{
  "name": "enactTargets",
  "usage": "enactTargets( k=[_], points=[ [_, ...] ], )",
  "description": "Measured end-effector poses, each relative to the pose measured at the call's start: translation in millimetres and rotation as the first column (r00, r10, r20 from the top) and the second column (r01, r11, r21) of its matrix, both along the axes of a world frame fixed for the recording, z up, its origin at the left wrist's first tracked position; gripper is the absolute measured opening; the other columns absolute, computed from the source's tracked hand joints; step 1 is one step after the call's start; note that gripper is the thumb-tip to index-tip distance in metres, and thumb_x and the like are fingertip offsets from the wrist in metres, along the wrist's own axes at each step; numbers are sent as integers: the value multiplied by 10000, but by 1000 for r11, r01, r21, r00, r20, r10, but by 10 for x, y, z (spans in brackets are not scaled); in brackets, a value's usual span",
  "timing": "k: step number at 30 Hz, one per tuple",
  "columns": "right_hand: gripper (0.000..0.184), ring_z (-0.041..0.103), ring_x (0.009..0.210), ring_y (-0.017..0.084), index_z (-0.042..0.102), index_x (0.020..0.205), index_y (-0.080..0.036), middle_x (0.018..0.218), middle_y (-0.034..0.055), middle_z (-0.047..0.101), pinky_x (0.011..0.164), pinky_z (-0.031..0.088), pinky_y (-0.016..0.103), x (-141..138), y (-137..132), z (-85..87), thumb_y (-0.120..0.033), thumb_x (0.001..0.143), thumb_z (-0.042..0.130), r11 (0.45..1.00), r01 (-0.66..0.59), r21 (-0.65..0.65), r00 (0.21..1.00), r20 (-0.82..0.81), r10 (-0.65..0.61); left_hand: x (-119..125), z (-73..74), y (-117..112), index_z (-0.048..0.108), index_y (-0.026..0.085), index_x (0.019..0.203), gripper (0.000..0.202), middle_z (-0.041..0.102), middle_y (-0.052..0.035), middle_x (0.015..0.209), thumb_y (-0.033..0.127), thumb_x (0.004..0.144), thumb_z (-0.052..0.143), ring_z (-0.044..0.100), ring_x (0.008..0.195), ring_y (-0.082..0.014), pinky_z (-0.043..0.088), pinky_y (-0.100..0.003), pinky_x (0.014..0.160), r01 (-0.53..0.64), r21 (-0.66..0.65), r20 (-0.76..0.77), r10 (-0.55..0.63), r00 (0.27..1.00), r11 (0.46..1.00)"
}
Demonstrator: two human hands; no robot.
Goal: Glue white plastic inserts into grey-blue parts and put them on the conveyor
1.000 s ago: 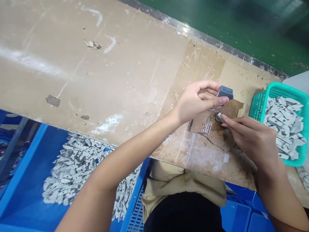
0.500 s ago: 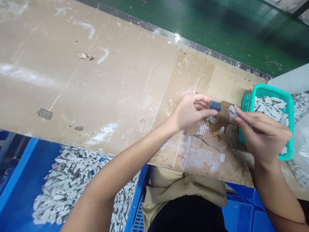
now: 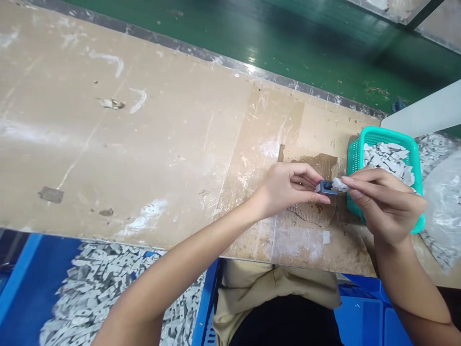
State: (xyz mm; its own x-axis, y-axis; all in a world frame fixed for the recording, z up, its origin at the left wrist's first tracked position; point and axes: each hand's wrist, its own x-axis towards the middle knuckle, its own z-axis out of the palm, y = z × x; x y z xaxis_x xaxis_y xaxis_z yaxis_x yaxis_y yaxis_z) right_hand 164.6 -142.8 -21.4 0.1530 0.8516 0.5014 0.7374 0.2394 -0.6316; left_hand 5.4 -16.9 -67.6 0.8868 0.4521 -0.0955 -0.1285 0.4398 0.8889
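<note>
My left hand point(image 3: 291, 190) pinches a small dark blue-grey block point(image 3: 326, 187) with a slot that faces right. Between the thumb and fingers of my right hand point(image 3: 387, 202) is a small pale grey plastic piece point(image 3: 339, 184). That piece meets the slotted end of the block; whether it sits inside the slot I cannot tell. Below both hands lies a worn, wet-looking cardboard patch point(image 3: 313, 216) on the table. A green basket point(image 3: 414, 144) of similar pale grey pieces point(image 3: 389, 158) stands just behind my right hand.
The brown tabletop point(image 3: 162, 144) stretches away to the left. At the lower left, a blue bin point(image 3: 21, 288) holds many grey pieces. A clear plastic bag point(image 3: 444, 202) lies right of the basket, beside a white panel point(image 3: 425, 110). Blue crates point(image 3: 360, 317) stand under the table.
The block and the grey piece, apart before, now meet end to end. My left hand has turned the block so its slot shows. The camera view has shifted a little.
</note>
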Motion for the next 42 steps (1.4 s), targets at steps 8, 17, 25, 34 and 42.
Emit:
enactTargets(
  k=[8,17,25,34,42],
  points=[
    [508,650,761,204,689,1213,-400,898,38,699,601,531,346,18,5,-9,-58,839,657,996,-71,-51,997,40,73,-21,16,-23,699,121,803,318,751,-60,860,276,592,879,735,830,-200,622,-343,836,-21,15,1,21,1000,1000],
    [594,650,822,172,628,1292,-409,938,39,651,624,532,305,25,-18,24,9,879,546,969,-172,-177,985,-60,164,-49,76,-113,745,141,838,265,772,-45,854,210,614,869,747,812,-185,636,-301,822,-107,-31,-41,106,993,994],
    [553,639,755,132,660,1260,-385,875,22,628,602,522,255,-41,-12,-4,1,895,509,970,-150,-189,987,-77,138,-75,135,-60,750,149,825,253,769,-42,824,193,609,876,741,768,-163,620,-261,767,-116,21,-109,117,987,993],
    [326,611,704,116,743,1127,-293,787,11,660,642,517,237,9,0,-14,-144,944,519,962,-129,-242,984,-153,93,-31,185,-22,710,130,814,320,725,-29,702,220,562,885,679,618,-113,553,-197,596,-72,0,-279,69,958,997],
    [320,642,862,171,676,1254,-269,966,48,720,776,525,313,132,-52,60,-293,953,572,962,-44,-270,987,-161,0,-22,111,44,672,153,906,441,708,-25,773,332,563,885,702,690,-145,565,-232,630,-107,-129,-265,70,962,986]
  ],
)
